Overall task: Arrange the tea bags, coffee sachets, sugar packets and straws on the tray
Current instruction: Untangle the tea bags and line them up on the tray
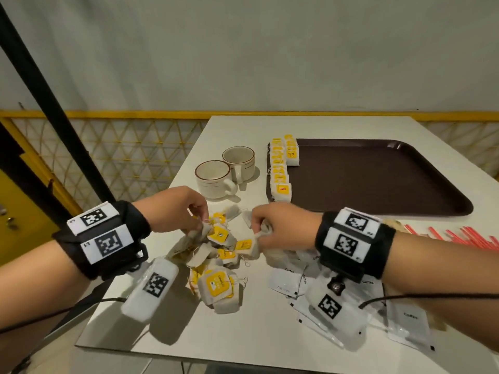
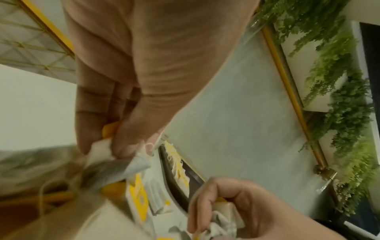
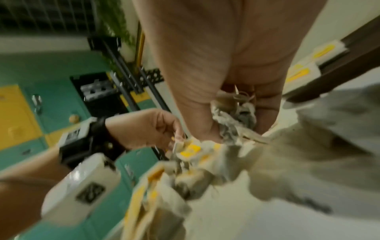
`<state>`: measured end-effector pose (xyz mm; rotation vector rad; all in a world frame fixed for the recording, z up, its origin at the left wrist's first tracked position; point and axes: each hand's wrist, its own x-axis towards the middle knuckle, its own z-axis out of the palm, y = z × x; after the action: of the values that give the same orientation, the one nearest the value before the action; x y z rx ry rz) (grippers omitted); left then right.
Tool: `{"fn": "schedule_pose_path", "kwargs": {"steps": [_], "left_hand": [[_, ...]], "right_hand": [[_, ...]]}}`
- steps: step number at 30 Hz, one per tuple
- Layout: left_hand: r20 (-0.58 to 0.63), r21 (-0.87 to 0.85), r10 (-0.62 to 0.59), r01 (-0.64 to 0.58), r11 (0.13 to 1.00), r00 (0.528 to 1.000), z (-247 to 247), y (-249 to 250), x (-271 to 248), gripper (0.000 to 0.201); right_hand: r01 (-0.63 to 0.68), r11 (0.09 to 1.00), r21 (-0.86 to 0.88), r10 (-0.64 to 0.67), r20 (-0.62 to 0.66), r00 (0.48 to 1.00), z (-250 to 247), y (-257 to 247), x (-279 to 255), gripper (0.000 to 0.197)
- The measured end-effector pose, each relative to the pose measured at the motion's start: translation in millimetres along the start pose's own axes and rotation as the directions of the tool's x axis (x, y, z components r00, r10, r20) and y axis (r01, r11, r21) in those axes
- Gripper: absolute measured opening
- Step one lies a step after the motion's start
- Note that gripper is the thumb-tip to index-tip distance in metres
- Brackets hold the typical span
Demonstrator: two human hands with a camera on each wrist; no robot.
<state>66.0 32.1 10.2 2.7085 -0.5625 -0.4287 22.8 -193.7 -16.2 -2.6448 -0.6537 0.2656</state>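
Both hands work the tangled tea bags heaped on the bench: left hand pinches one bag, right hand clutches several. Separate strings gently before carrying them to the row on the tray.

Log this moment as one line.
left hand: grips tea bag | right hand: grips tea bags | tray: tea bags at left edge

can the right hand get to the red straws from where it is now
Probably yes, once freed: the right hand grips tea bags now, and the red straws lie uncovered on the table just beside that forearm.
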Motion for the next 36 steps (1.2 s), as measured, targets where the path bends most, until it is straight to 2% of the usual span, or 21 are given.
{"fn": "schedule_pose_path", "kwargs": {"steps": [2,4,5,6,7,8,9,10,12,14,16,18,19,21,23,27,29,31,33,35,36], "left_hand": [[-0.073,-0.009,0.018,-0.019,1.000,0.997,-8.5,4.1,-3.3,0.012],[-0.187,-0.078,0.046,-0.062,0.995,0.981,-18.1,11.2,-5.7,0.013],[-0.252,-0.155,0.059,-0.101,0.983,0.966,-21.9,16.6,-5.6,0.013],[-0.311,-0.265,0.066,-0.153,0.952,0.948,-24.4,23.9,-5.0,0.013],[-0.357,-0.401,0.064,-0.215,0.890,0.932,-25.0,33.4,-3.7,0.013],[-0.386,-0.537,0.056,-0.274,0.798,0.921,-23.8,44.2,-1.6,0.014],[-0.399,-0.648,0.044,-0.315,0.694,0.916,-20.7,56.2,1.4,0.016],[-0.398,-0.729,0.031,-0.337,0.596,0.917,-16.1,69.3,5.2,0.018],[-0.376,-0.842,0.003,-0.342,0.416,0.927,-1.6,96.4,14.8,0.019],[-0.333,-0.919,-0.029,-0.318,0.233,0.942,15.4,120.6,25.6,0.018],[-0.298,-0.953,-0.074,-0.293,0.073,0.952,31.2,138.6,37.3,0.021],[-0.257,-0.965,-0.121,-0.262,-0.024,0.959,44.9,148.1,47.1,0.021],[-0.238,-0.969,-0.128,-0.244,-0.034,0.963,50.8,150.6,51.0,0.020],[-0.225,-0.974,-0.122,-0.224,0.019,0.967,60.4,151.9,56.5,0.015],[-0.238,-0.971,-0.121,-0.231,0.067,0.964,68.3,152.1,60.8,0.017],[-0.266,-0.964,-0.169,-0.257,0.069,0.949,80.0,152.0,63.2,0.019],[-0.277,-0.961,-0.199,-0.267,0.072,0.940,85.2,150.4,62.5,0.018],[-0.278,-0.961,-0.202,-0.275,0.044,0.939,89.1,148.7,62.6,0.017],[-0.268,-0.963,-0.188,-0.269,0.021,0.945,91.7,147.8,62.7,0.015],[-0.242,-0.970,-0.180,-0.232,0.075,0.954,93.2,146.9,62.9,0.011],[-0.220,-0.974,-0.168,-0.207,0.096,0.961,92.9,147.1,62.7,0.008]], "right_hand": [[-0.020,0.989,0.149,0.035,-0.098,0.995,-12.2,6.3,-9.3,0.008],[-0.058,0.886,0.461,0.147,-0.158,0.976,-21.8,10.5,-20.3,0.007],[-0.065,0.735,0.675,0.216,-0.141,0.966,-24.7,12.0,-24.2,0.009],[-0.051,0.489,0.871,0.267,-0.094,0.959,-26.6,14.1,-26.9,0.011],[-0.016,0.187,0.982,0.293,-0.040,0.955,-28.3,16.3,-29.1,0.014],[0.028,-0.096,0.995,0.306,0.003,0.952,-29.2,19.5,-31.2,0.017],[0.075,-0.309,0.948,0.306,0.024,0.952,-29.2,22.5,-33.8,0.019],[0.129,-0.451,0.883,0.309,0.019,0.951,-27.5,26.5,-36.6,0.022],[0.234,-0.578,0.782,0.347,-0.024,0.938,-22.9,31.2,-41.2,0.027],[0.303,-0.593,0.746,0.405,-0.049,0.913,-17.5,32.9,-45.4,0.030],[0.353,-0.569,0.743,0.455,-0.073,0.888,-13.8,36.6,-49.3,0.021],[0.374,-0.553,0.744,0.490,-0.072,0.868,-11.5,45.4,-52.0,0.011],[0.375,-0.538,0.755,0.505,-0.068,0.860,-11.5,50.4,-53.8,0.008],[0.354,-0.464,0.812,0.517,-0.077,0.853,-12.9,59.8,-54.8,0.009],[0.314,-0.357,0.880,0.502,-0.103,0.859,-17.2,66.2,-54.4,0.020],[0.203,-0.088,0.975,0.461,-0.141,0.876,-24.0,66.4,-51.7,0.044],[0.160,0.040,0.986,0.487,-0.159,0.859,-20.4,65.4,-50.1,0.043],[0.156,0.066,0.986,0.522,-0.167,0.836,-15.0,66.3,-49.1,0.032],[0.181,0.027,0.983,0.558,-0.165,0.813,-12.7,69.5,-50.0,0.025],[0.228,0.035,0.973,0.592,-0.204,0.779,-14.9,73.8,-54.9,0.016],[0.246,0.081,0.966,0.608,-0.243,0.756,-16.5,76.2,-58.4,0.014]]}}
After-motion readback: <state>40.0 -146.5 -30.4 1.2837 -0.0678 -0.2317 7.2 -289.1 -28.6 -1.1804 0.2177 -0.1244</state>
